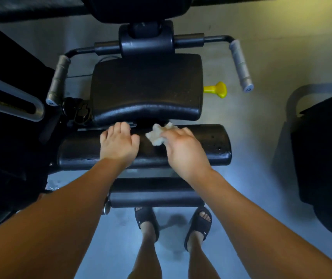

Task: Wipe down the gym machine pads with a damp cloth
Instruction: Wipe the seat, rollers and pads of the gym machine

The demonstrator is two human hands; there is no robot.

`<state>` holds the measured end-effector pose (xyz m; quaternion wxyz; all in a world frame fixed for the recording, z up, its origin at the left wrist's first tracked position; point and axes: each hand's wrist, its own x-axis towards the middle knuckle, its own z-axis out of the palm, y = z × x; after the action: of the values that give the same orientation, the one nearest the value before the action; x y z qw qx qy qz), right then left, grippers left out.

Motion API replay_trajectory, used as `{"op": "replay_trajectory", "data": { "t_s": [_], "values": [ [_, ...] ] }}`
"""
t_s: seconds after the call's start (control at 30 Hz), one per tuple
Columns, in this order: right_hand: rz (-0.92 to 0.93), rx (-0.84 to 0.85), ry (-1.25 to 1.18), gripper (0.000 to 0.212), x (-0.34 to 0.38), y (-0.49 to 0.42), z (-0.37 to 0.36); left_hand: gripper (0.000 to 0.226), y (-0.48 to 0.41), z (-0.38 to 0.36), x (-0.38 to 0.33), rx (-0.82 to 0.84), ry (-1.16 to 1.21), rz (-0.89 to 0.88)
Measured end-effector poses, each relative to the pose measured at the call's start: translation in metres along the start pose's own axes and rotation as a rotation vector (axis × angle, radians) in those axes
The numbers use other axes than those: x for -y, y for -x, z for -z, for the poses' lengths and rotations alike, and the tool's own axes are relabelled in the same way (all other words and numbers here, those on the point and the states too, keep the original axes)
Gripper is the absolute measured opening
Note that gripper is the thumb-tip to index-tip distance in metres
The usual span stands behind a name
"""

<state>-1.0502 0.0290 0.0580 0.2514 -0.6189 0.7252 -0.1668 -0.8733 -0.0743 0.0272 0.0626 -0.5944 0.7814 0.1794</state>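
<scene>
Below, crumpled pale cloth (pixel 158 134), pressed on cylindrical black leathery pad (pixel 207 146)

One wide-angle camera, worn on the head, gives us the only view: we stand at the foot of the gym machine and look almost straight down. The black roller pad (pixel 211 143) crosses mid-frame at arm's length. The seat pad (pixel 147 89) lies beyond it toward 12 o'clock. Our forearms enter from 7 and 5 o'clock, with the left hand (pixel 119 143) and the right hand (pixel 183 152), at the cloth (pixel 157 134), near centre. Our sandalled feet (pixel 200 220) show at 6 o'clock on the grey floor (pixel 261 137), and a second machine (pixel 326 158) sits at 3 o'clock.
</scene>
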Motion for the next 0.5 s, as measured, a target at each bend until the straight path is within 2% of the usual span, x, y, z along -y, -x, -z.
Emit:
{"op": "replay_trajectory", "data": {
  "t_s": [0.1,0.2,0.27,0.4,0.47,0.5],
  "values": [
    [-0.013,-0.202,-0.113,0.030,-0.019,0.009,0.024,0.035,0.002,-0.004,-0.033,0.040,0.054,-0.018],
    [-0.036,-0.341,-0.108,0.030,-0.041,0.021,0.042,0.040,0.004,-0.015,-0.071,0.081,0.036,-0.139],
    [-0.063,-0.395,-0.094,0.029,-0.057,0.025,0.046,0.043,0.003,-0.024,-0.086,0.068,0.001,-0.122],
    [-0.037,-0.196,0.030,0.028,-0.083,0.032,0.032,0.046,0.005,-0.034,-0.090,-0.020,-0.091,-0.086],
    [-0.042,-0.148,0.039,0.021,-0.090,0.029,0.023,0.049,0.004,-0.038,-0.090,-0.034,-0.112,-0.090],
    [-0.070,-0.145,0.035,0.028,-0.090,0.024,0.019,0.050,0.003,-0.039,-0.089,-0.040,-0.121,-0.099]
  ]
}}
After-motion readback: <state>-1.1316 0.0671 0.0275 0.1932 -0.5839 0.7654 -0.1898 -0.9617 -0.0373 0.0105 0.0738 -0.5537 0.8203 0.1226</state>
